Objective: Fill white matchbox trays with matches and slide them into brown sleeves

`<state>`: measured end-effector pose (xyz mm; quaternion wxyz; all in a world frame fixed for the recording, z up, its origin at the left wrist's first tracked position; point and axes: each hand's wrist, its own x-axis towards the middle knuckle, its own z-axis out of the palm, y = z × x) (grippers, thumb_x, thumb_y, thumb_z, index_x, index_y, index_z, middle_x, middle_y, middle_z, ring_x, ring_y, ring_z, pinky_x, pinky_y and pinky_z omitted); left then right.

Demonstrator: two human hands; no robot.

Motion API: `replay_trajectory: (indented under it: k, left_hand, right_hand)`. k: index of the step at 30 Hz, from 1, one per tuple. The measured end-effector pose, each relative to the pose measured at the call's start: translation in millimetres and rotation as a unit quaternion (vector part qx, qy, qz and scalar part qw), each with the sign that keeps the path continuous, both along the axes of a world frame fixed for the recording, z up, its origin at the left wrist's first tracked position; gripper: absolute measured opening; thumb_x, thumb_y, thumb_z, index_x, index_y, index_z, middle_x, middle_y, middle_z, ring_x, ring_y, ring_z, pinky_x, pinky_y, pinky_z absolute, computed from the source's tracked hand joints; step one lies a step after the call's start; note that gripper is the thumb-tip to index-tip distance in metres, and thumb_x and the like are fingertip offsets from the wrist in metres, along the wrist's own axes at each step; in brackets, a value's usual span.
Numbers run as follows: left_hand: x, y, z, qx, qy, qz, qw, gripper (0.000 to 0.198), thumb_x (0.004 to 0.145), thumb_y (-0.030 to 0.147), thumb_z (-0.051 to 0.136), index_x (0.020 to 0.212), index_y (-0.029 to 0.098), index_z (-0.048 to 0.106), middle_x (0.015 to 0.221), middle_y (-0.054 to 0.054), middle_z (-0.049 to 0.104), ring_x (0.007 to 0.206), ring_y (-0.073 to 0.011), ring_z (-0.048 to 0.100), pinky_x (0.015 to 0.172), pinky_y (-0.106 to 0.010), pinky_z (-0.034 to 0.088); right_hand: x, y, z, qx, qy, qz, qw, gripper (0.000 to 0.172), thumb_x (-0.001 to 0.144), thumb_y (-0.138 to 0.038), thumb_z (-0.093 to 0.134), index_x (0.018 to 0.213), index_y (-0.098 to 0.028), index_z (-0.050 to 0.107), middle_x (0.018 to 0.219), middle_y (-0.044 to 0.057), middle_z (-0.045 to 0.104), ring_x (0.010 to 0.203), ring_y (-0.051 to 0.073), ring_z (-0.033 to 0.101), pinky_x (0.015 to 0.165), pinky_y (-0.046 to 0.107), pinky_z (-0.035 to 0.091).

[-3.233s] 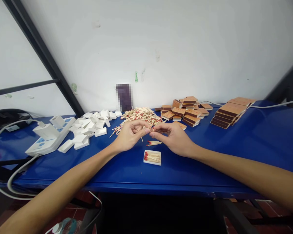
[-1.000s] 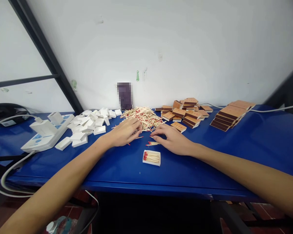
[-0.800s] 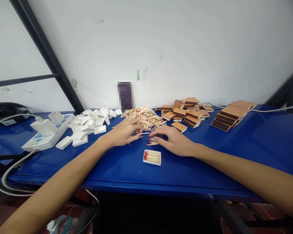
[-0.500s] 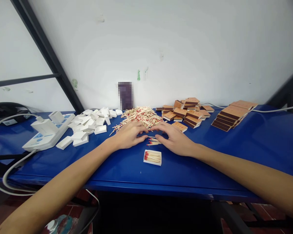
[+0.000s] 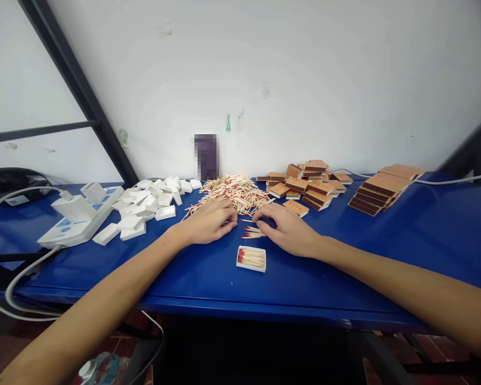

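My right hand (image 5: 284,229) pinches a match (image 5: 247,220) between thumb and forefinger, its red head pointing left. Just below those fingers lie several loose matches (image 5: 253,232) in a small row on the blue table. Nearer to me sits a white matchbox tray (image 5: 239,267), partly filled with matches, heads to the left. My left hand (image 5: 213,220) is closed at the front edge of a large match pile (image 5: 240,193), fingers curled and thumb against them; what it may hold is hidden.
White empty matchbox trays (image 5: 144,206) are heaped on the left beside a power strip (image 5: 80,219) with cables. Matchbox sleeves (image 5: 307,184) lie scattered behind my right hand, with more stacked (image 5: 385,187) farther right. A pixelated dark upright object (image 5: 207,156) leans at the wall.
My hands have drawn apart, the left moving slightly left. A match now shows in my right fingertips. The matchbox tray has stayed in place.
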<state>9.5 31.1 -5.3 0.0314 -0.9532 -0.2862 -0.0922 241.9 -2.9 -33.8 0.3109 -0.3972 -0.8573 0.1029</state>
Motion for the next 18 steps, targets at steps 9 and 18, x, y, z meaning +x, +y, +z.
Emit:
replay_trajectory:
  k: [9,18]
  left_hand:
    - [3.6,-5.4,3.7,-0.023,-0.145,-0.015,0.989,0.013,0.096,0.020,0.044,0.089,0.017,0.054,0.083,-0.003,0.061,0.076,-0.0154,0.053,0.072,-0.029,0.041]
    - [5.8,-6.3,1.2,0.008,-0.184,-0.061,0.981,0.028,0.101,0.015,0.035,0.115,0.017,0.059,0.090,-0.005,0.057,0.084,-0.0162,0.052,0.075,-0.030,0.043]
  right_hand:
    - [1.2,-5.7,1.3,-0.032,-0.019,0.049,0.998,0.021,0.091,-0.022,0.049,0.112,-0.022,0.054,0.112,0.008,0.065,0.101,0.023,0.060,0.085,0.037,0.046]
    - [0.5,-2.7,2.0,-0.023,-0.010,0.019,1.000,0.015,0.091,-0.018,0.045,0.101,-0.018,0.056,0.092,0.005,0.067,0.079,0.019,0.060,0.072,0.032,0.044]
